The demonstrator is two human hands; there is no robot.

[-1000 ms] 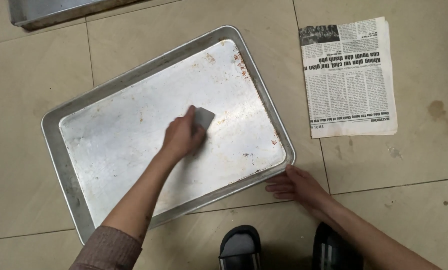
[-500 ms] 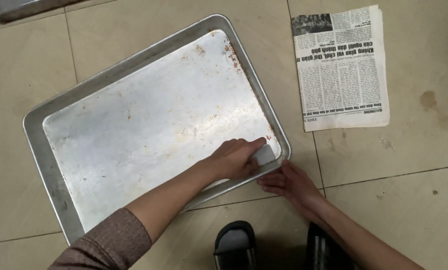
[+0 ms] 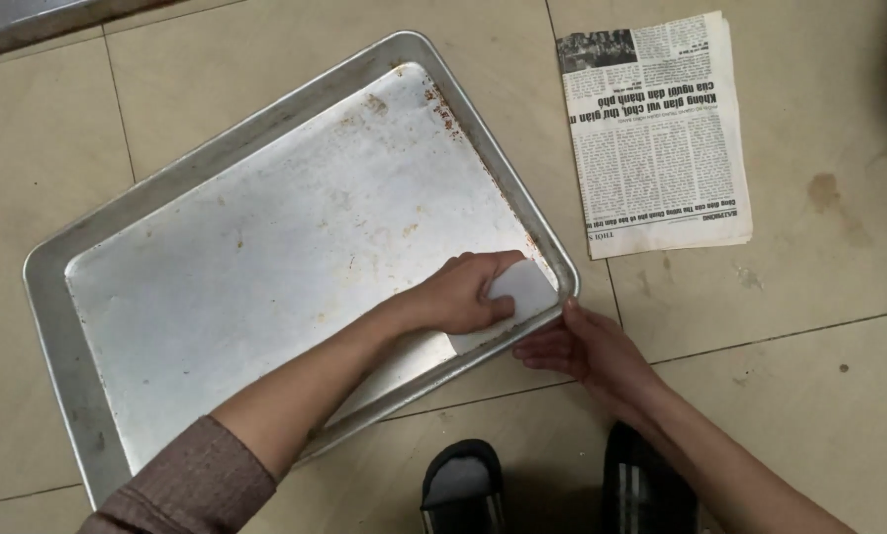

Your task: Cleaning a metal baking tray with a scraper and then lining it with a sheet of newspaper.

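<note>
Left hand [image 3: 458,294] presses a white sponge [image 3: 518,289] into the metal tray [image 3: 77,396] corner — right hand [image 3: 587,346], fingers spread, steadies that tray's rim.

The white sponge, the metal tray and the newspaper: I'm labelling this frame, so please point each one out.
white sponge [image 3: 522,287], head view, its bare top face beside the fingers.
metal tray [image 3: 265,247], head view, bare flat bottom.
newspaper [image 3: 661,148], head view, middle of the printed page.

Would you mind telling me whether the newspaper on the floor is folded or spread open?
Folded: the newspaper lies flat on the tiles, with stacked page edges showing along its right side.
</note>
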